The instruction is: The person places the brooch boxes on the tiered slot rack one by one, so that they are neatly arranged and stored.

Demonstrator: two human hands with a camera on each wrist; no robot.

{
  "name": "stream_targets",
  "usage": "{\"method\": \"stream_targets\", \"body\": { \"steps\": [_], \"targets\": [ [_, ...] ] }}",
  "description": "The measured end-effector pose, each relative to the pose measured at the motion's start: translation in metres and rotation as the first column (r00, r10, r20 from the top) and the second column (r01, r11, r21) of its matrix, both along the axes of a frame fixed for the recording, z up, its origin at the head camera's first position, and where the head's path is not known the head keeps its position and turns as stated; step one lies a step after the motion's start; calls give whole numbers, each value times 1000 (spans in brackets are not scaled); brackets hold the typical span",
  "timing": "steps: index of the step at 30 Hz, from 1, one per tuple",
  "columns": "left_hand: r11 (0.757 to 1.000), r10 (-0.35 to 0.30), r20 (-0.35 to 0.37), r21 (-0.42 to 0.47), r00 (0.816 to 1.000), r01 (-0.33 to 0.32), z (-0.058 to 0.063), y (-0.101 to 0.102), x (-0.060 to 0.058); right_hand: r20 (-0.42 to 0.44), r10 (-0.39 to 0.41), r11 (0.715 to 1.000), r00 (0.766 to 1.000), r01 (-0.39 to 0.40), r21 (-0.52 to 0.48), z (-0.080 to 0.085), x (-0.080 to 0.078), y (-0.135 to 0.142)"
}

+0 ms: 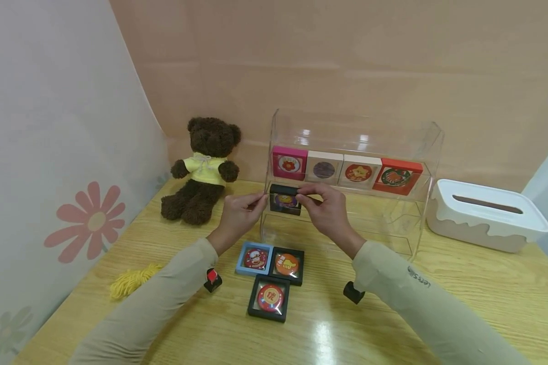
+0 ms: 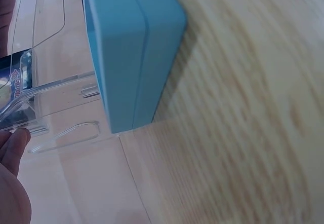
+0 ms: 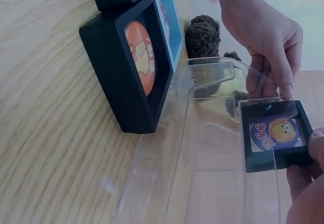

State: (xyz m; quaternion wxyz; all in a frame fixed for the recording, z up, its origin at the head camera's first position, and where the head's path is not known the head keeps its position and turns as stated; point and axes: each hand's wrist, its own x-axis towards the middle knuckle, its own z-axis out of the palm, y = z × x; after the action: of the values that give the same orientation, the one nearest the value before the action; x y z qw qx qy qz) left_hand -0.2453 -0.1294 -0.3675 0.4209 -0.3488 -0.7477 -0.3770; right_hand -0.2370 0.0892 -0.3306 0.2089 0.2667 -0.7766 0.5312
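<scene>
A small black display frame [image 1: 285, 201] with a purple round badge stands at the left end of the lower tier of a clear acrylic rack [image 1: 347, 219]. My right hand [image 1: 324, 207] pinches the frame's right end between thumb and fingers. At the frame's other end, my left hand [image 1: 243, 214] pinches the rack's clear side edge, close to the frame. In the right wrist view the badge frame [image 3: 276, 135] shows behind the clear front lip, with the left hand [image 3: 266, 44] beside it.
On the upper tier sit a pink frame [image 1: 289, 163], two pale frames and a red frame [image 1: 397, 176]. A blue frame [image 1: 254, 258] and two black frames lie in front of the rack. A brown teddy bear [image 1: 205, 172], yellow yarn [image 1: 134, 280] and a white tissue box [image 1: 488, 215] stand around.
</scene>
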Motion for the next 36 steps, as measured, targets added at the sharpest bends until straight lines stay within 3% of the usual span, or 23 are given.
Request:
{"method": "stream_targets", "body": {
  "steps": [6, 13, 19, 24, 28, 32, 36],
  "targets": [
    [1000, -4, -2, 1, 1000, 4, 0, 0, -1, 28, 12, 999, 1000, -13, 37, 3, 4, 4],
    [1000, -2, -4, -11, 1000, 2, 0, 1, 0, -17, 1, 1000, 1000, -1, 12, 7, 15, 17],
    [1000, 20, -8, -15, 1000, -20, 0, 0, 2, -41, 36, 999, 998, -35, 23, 5, 37, 26],
    [1000, 22, -5, -22, 1000, -23, 1, 0, 4, -40, 106, 991, 994, -102, 82, -11, 57, 31],
    [1000, 24, 1, -19, 1000, -24, 2, 0, 5, 43, 144, 974, 989, -149, 168, -25, 70, 36],
    [1000, 24, 5, -19, 1000, -24, 0, 0, 5, 182, 129, 952, 975, -173, 252, -36, 79, 42],
    [1000, 21, 5, -18, 1000, -21, -1, 0, 5, 267, 114, 925, 957, -201, 323, -44, 83, 44]
  ]
}}
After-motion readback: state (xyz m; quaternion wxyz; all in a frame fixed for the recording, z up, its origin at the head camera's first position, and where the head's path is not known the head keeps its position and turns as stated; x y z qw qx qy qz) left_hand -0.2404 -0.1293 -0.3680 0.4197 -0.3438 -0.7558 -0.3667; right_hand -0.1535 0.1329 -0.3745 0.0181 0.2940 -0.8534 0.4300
